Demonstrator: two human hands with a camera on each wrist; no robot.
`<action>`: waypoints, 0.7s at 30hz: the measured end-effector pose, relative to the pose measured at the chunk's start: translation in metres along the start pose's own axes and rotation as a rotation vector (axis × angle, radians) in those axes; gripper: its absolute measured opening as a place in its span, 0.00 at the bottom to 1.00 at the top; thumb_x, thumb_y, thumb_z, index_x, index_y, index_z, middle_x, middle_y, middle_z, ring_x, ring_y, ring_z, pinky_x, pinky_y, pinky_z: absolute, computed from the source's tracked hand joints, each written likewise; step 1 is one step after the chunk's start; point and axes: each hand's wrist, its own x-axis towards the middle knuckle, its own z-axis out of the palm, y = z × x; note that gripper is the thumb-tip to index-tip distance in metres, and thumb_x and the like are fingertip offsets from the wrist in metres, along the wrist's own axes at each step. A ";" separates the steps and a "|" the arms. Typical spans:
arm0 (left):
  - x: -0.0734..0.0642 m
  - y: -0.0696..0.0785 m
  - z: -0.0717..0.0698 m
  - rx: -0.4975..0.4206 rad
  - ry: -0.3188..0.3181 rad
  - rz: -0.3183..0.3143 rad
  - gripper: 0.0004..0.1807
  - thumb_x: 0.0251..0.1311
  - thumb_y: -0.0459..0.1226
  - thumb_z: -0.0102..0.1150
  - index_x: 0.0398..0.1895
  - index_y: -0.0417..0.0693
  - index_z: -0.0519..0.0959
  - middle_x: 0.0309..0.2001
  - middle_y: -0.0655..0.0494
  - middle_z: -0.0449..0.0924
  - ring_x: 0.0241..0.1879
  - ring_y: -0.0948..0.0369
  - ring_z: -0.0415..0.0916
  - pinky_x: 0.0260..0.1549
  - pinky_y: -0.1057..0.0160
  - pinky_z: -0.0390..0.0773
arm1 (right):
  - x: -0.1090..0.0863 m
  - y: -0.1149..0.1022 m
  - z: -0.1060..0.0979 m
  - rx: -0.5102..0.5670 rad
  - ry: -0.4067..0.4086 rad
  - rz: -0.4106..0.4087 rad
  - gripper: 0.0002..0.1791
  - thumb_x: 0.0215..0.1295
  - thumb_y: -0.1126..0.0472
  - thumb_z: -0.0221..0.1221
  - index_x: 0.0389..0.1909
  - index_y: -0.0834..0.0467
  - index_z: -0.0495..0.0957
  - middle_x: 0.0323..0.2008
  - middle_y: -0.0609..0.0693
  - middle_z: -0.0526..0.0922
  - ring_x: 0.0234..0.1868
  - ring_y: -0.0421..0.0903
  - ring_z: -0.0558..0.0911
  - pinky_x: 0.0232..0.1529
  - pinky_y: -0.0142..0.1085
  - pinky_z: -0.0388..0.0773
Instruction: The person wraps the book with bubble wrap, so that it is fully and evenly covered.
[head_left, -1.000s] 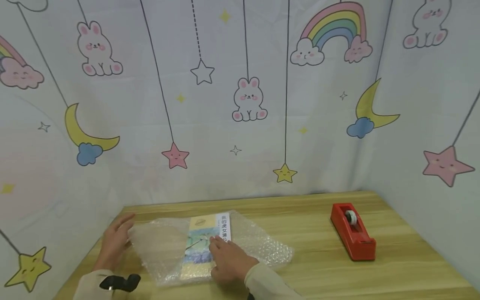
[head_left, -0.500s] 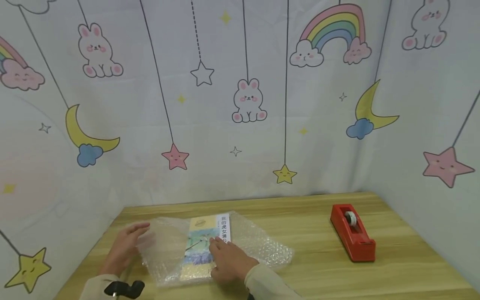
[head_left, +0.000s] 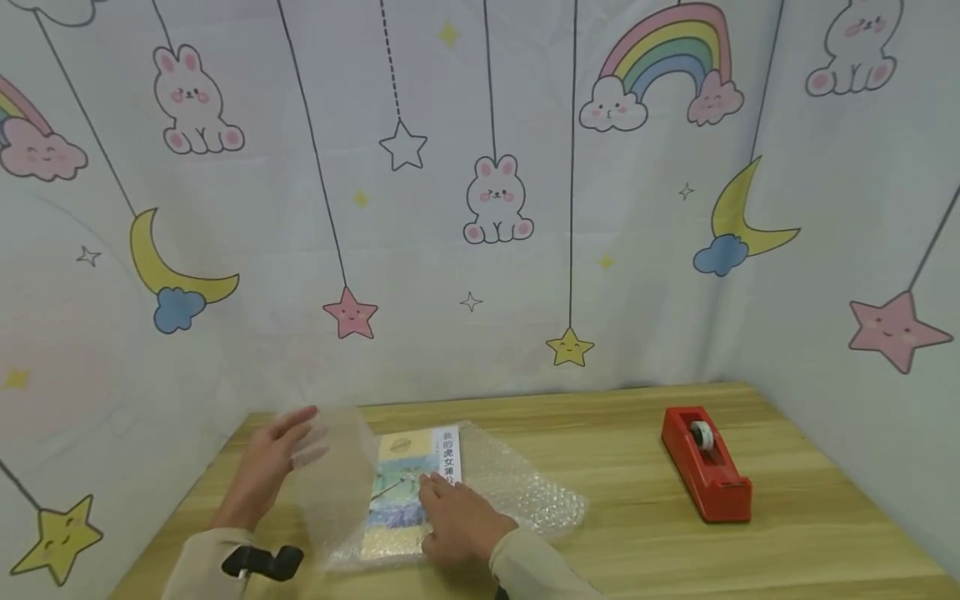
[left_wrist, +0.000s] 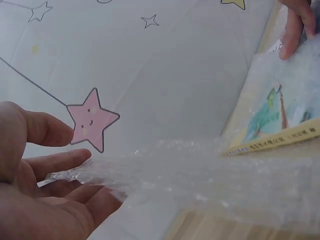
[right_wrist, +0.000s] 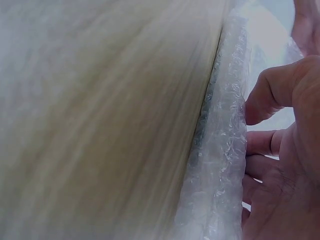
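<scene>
A paperback book (head_left: 397,496) with a painted cover and Chinese title lies on the table within a sheet of bubble wrap (head_left: 528,487). My right hand (head_left: 461,521) presses on the book with its fingertips. In the right wrist view its fingers (right_wrist: 262,142) rest against the wrap. My left hand (head_left: 262,467) lifts the wrap's left flap, which stands raised beside the book. Seen from the left wrist, that hand's fingers (left_wrist: 100,200) are extended, with the flap's edge (left_wrist: 150,172) lying across them and the thumb apart from it.
A red tape dispenser (head_left: 707,467) with a roll of tape stands on the right of the wooden table (head_left: 630,550). White cloth walls (head_left: 420,358) printed with rabbits, stars and moons enclose the table at the back and both sides.
My left hand has moved right and upward, raising the left flap of bubble wrap off the table toward the book. The right hand has stayed in place on the book.
</scene>
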 end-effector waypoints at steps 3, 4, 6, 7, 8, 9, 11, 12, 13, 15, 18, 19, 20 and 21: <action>0.000 0.009 0.008 0.074 -0.007 0.023 0.30 0.80 0.45 0.38 0.78 0.40 0.55 0.80 0.40 0.51 0.68 0.57 0.71 0.56 0.67 0.81 | 0.000 0.001 0.000 0.017 -0.013 0.002 0.41 0.59 0.54 0.57 0.74 0.58 0.61 0.77 0.49 0.63 0.78 0.46 0.62 0.76 0.40 0.63; 0.001 0.012 0.010 0.093 -0.013 0.029 0.30 0.80 0.45 0.38 0.78 0.41 0.55 0.79 0.40 0.51 0.70 0.53 0.69 0.58 0.65 0.80 | 0.001 0.001 0.001 0.026 -0.019 0.004 0.41 0.59 0.55 0.57 0.75 0.58 0.60 0.77 0.49 0.62 0.79 0.45 0.61 0.77 0.40 0.62; 0.000 0.016 0.015 0.126 -0.023 0.034 0.30 0.79 0.46 0.38 0.78 0.43 0.56 0.79 0.40 0.53 0.71 0.48 0.67 0.64 0.58 0.77 | 0.001 0.002 0.001 0.043 -0.031 0.007 0.42 0.59 0.55 0.56 0.76 0.58 0.59 0.78 0.49 0.61 0.79 0.45 0.60 0.77 0.40 0.61; 0.000 0.018 0.017 0.127 -0.030 0.036 0.30 0.80 0.46 0.38 0.78 0.44 0.56 0.79 0.40 0.53 0.72 0.47 0.66 0.66 0.54 0.75 | 0.001 0.002 0.001 0.053 -0.037 0.008 0.42 0.59 0.55 0.56 0.76 0.58 0.58 0.78 0.48 0.61 0.79 0.44 0.59 0.78 0.40 0.60; 0.000 0.020 0.018 0.122 -0.036 0.036 0.29 0.80 0.46 0.38 0.78 0.44 0.56 0.79 0.40 0.54 0.72 0.46 0.66 0.68 0.50 0.73 | 0.001 0.002 0.001 0.058 -0.042 0.009 0.42 0.60 0.56 0.56 0.77 0.58 0.57 0.78 0.48 0.61 0.80 0.44 0.59 0.78 0.40 0.60; 0.000 0.021 0.020 0.129 -0.037 0.030 0.29 0.79 0.46 0.38 0.78 0.45 0.56 0.78 0.40 0.54 0.72 0.45 0.66 0.68 0.48 0.71 | 0.001 0.002 0.001 0.057 -0.040 0.007 0.42 0.60 0.55 0.56 0.77 0.58 0.58 0.78 0.48 0.61 0.80 0.44 0.59 0.78 0.40 0.60; 0.000 0.024 0.024 0.134 -0.039 0.024 0.29 0.79 0.46 0.39 0.78 0.45 0.57 0.78 0.39 0.55 0.71 0.45 0.67 0.69 0.45 0.70 | 0.002 0.002 0.002 0.056 -0.039 0.005 0.42 0.60 0.55 0.56 0.76 0.58 0.58 0.78 0.48 0.61 0.79 0.44 0.59 0.77 0.40 0.61; 0.000 0.025 0.027 0.128 -0.040 0.025 0.29 0.79 0.45 0.39 0.78 0.44 0.57 0.78 0.39 0.55 0.71 0.45 0.67 0.69 0.45 0.70 | 0.002 0.003 0.002 0.053 -0.038 0.003 0.42 0.60 0.55 0.56 0.76 0.58 0.58 0.78 0.48 0.61 0.79 0.44 0.59 0.77 0.40 0.61; 0.000 0.026 0.029 0.122 -0.042 0.027 0.29 0.79 0.45 0.39 0.78 0.44 0.58 0.78 0.39 0.55 0.72 0.44 0.66 0.69 0.45 0.69 | 0.002 0.003 0.002 0.051 -0.036 0.002 0.41 0.60 0.55 0.57 0.76 0.57 0.58 0.78 0.48 0.61 0.79 0.44 0.59 0.77 0.40 0.61; 0.001 0.028 0.034 0.130 -0.039 0.029 0.28 0.79 0.44 0.40 0.77 0.45 0.59 0.78 0.40 0.56 0.71 0.44 0.67 0.69 0.44 0.69 | 0.002 0.003 0.002 0.042 -0.030 -0.001 0.41 0.60 0.55 0.57 0.76 0.58 0.58 0.77 0.48 0.62 0.79 0.45 0.60 0.77 0.40 0.62; 0.003 0.029 0.042 0.123 -0.041 0.040 0.28 0.78 0.43 0.42 0.76 0.45 0.60 0.78 0.40 0.56 0.70 0.43 0.68 0.69 0.44 0.69 | 0.002 0.003 0.001 0.034 -0.030 0.001 0.41 0.60 0.55 0.57 0.76 0.57 0.58 0.77 0.48 0.62 0.79 0.44 0.60 0.77 0.39 0.62; 0.004 0.030 0.044 0.124 -0.041 0.043 0.28 0.78 0.43 0.42 0.76 0.46 0.61 0.78 0.41 0.56 0.70 0.43 0.68 0.69 0.44 0.70 | 0.002 0.002 0.001 0.033 -0.031 0.002 0.41 0.61 0.54 0.57 0.76 0.57 0.58 0.77 0.48 0.62 0.79 0.44 0.60 0.77 0.39 0.62; 0.004 0.030 0.047 0.124 -0.042 0.046 0.27 0.77 0.43 0.43 0.76 0.46 0.61 0.78 0.42 0.56 0.70 0.43 0.68 0.68 0.45 0.71 | 0.001 0.002 0.001 0.032 -0.031 0.002 0.41 0.60 0.54 0.57 0.76 0.58 0.58 0.77 0.48 0.62 0.79 0.45 0.60 0.77 0.39 0.62; 0.005 0.031 0.050 0.121 -0.045 0.053 0.27 0.77 0.42 0.43 0.76 0.46 0.62 0.78 0.42 0.56 0.70 0.43 0.68 0.67 0.46 0.72 | 0.001 0.002 0.000 0.031 -0.032 0.002 0.41 0.61 0.54 0.57 0.76 0.57 0.59 0.77 0.48 0.62 0.79 0.45 0.60 0.77 0.39 0.62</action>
